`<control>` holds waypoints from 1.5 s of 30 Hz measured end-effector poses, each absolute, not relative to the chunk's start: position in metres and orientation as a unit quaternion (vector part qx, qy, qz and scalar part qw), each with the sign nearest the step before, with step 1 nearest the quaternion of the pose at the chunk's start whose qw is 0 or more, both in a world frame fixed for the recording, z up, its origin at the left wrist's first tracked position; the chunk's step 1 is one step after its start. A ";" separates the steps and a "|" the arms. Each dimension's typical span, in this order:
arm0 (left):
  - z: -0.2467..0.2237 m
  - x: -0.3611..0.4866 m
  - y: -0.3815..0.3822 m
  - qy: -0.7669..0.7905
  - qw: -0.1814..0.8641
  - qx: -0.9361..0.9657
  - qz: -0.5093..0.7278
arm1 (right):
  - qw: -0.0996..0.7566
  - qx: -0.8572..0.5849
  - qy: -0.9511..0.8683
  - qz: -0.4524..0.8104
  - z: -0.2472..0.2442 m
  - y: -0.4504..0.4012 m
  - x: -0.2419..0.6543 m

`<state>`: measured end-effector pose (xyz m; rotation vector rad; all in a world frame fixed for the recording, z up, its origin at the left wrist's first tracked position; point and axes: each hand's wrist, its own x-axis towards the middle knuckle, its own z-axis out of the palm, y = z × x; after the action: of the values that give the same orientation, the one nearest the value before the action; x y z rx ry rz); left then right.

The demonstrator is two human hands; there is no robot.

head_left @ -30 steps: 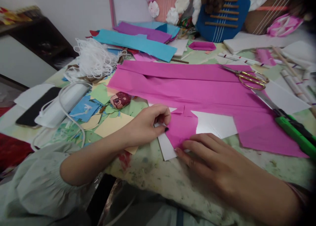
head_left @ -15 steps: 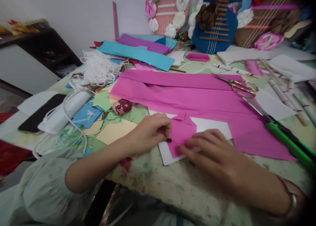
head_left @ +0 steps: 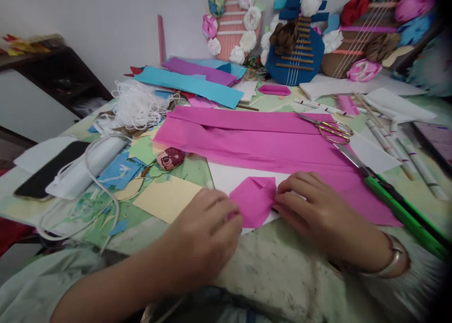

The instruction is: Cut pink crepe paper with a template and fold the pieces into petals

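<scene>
A small piece of pink paper [head_left: 254,203] with folded edges lies between my hands, partly over a white sheet [head_left: 226,173]. My left hand [head_left: 212,229] pinches its left edge, fingers curled together. On the opposite side my right hand [head_left: 310,210] has thumb and fingers closed on the right edge. Just beyond lies a long sheet of pink paper [head_left: 247,141] with creases along its length. Gold-handled scissors [head_left: 334,130] rest on its right end, and a green-handled cutter [head_left: 391,196] lies across its right side.
At left are a phone [head_left: 49,172], a white cable [head_left: 88,165], white string [head_left: 137,106] and paper scraps [head_left: 120,172]. Blue paper [head_left: 190,87] lies farther back. Markers [head_left: 391,146] are at right. Decorated paper instruments [head_left: 294,54] lean against the wall.
My left hand has moved down and towards me, to the small pink paper's left edge. My right hand has shifted to its right edge. The small paper appears turned, and the view has shifted slightly.
</scene>
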<state>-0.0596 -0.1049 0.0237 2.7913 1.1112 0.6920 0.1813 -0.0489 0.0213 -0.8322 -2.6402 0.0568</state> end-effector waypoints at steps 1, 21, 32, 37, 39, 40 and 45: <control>0.022 -0.057 -0.115 0.364 0.028 0.907 0.208 | 0.192 -0.301 -0.934 0.017 0.021 -0.051 0.179; -0.001 -0.050 -0.131 0.412 -0.109 0.869 0.251 | 0.214 -0.217 -0.949 0.084 0.018 -0.050 0.186; -0.005 -0.046 -0.131 0.421 -0.115 0.855 0.280 | 0.232 -0.233 -0.932 0.149 0.019 -0.044 0.188; -0.006 -0.038 -0.130 0.442 -0.144 0.834 0.297 | 0.237 -0.265 -0.913 0.200 0.020 -0.045 0.189; -0.006 -0.035 -0.129 0.444 -0.141 0.831 0.305 | 0.239 -0.280 -0.903 0.222 0.020 -0.045 0.188; -0.006 -0.034 -0.128 0.444 -0.140 0.830 0.308 | 0.240 -0.286 -0.899 0.231 0.021 -0.045 0.188; -0.007 -0.035 -0.130 0.452 -0.114 0.829 0.308 | 0.237 -0.296 -0.890 0.252 0.021 -0.044 0.188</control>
<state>-0.0348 -0.1301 -0.0072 2.8130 1.5319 1.0461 0.1879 -0.0441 0.0212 -0.8127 -2.4404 0.6900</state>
